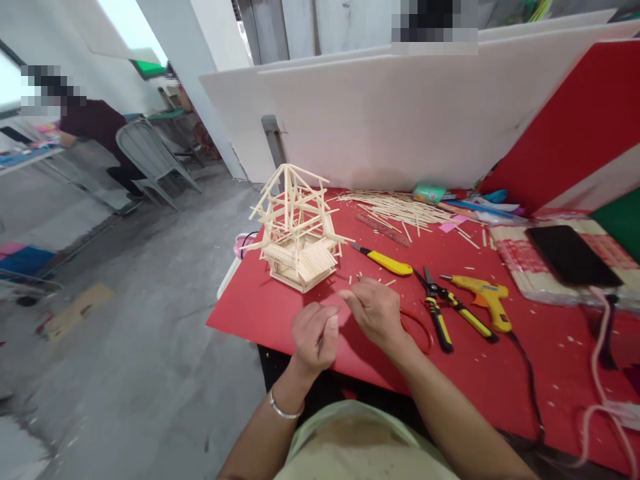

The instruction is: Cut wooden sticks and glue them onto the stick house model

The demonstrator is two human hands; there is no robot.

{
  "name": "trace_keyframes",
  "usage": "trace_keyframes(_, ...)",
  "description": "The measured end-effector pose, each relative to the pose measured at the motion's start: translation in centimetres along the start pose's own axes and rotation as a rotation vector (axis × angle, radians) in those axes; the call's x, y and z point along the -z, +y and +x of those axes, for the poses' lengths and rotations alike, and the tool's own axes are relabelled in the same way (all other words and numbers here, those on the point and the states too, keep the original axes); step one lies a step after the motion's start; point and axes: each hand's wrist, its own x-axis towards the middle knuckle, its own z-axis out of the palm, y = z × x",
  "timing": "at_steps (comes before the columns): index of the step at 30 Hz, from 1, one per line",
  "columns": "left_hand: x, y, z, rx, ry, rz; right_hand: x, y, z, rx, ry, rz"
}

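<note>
A small house model of thin wooden sticks (298, 230) stands on the red sheet (280, 313) near the table's left edge. Just in front of it, my left hand (314, 337) and my right hand (376, 310) are close together, both with fingers curled in a pinch. A thin stick seems to run between their fingertips, but it is too small to be sure. A silver bangle circles my left wrist. Beside my right hand lie a yellow utility knife (387, 262), black-and-yellow pliers (437, 310) and a yellow glue gun (486, 297).
A pile of loose sticks (400, 208) lies at the back before white foam boards (400, 113). A black phone (570, 255) rests on a woven mat at right, a pink cable trailing from it. Far left, a person sits near a grey plastic chair (147, 157).
</note>
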Motion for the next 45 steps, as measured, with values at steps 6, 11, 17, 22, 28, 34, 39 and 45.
trace_keyframes(6,-2.3,-0.3,0.0,0.019,-0.055,-0.009,2.5,5.2,1.7,-0.267,-0.223,-0.191)
trace_keyframes(11,-4.9,-0.6,0.8,0.083,-0.111,-0.045,3.4,12.9,5.4,-0.578,-0.37,-0.455)
trace_keyframes(17,-7.3,-1.3,2.0,0.215,-0.155,-0.095,0.6,21.2,10.1,-0.664,-0.475,-0.405)
trace_keyframes(22,-8.3,-2.2,2.1,0.231,-0.18,-0.098,-1.8,24.1,11.8,-0.678,-0.518,-0.371)
trace_keyframes(28,-8.5,-2.2,1.8,0.271,-0.195,-0.143,-2.7,23.7,12.2,-0.646,-0.552,-0.33)
trace_keyframes(34,-6.6,-1.0,1.8,0.533,-0.153,-0.257,2.7,15.8,8.7,-0.437,-0.547,-0.096)
trace_keyframes(39,-5.2,-0.4,1.1,0.991,-0.142,-0.637,5.4,6.2,1.6,-0.198,-0.456,0.355)
trace_keyframes(45,-4.2,0.4,-1.4,1.089,-0.199,-0.671,2.8,1.9,-4.5,-0.23,-0.317,0.264)
